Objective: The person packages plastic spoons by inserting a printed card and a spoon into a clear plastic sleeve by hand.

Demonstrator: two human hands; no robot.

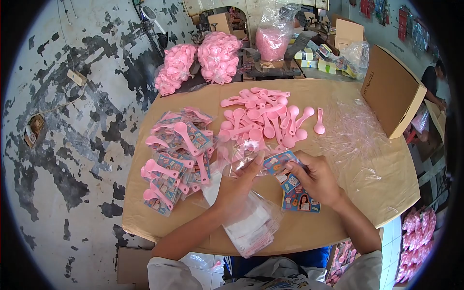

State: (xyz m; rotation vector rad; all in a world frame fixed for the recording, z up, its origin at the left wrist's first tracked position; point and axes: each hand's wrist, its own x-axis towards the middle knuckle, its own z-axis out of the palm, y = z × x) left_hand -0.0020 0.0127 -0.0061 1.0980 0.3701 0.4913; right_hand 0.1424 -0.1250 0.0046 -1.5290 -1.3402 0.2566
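Note:
My left hand (239,186) pinches a transparent plastic bag (238,153) near the table's middle. In my right hand (318,180), between thumb and fingers, is a blue printed card (281,164), its left edge close to the bag's opening. Below that hand lies a stack of similar cards (303,202), partly covered by it. A stack of flat plastic bags (249,227) rests under my left wrist. Loose pink spoons (263,118) are heaped beyond my hands. On the left, bagged spoons with cards (171,164) form a pile.
Thin transparent plastic (353,128) is spread at the table's right, beside an upright cardboard box (394,92). Large bags of pink spoons (220,58) stand behind the table. Another person (432,87) is at the far right, above pink bundles (418,237).

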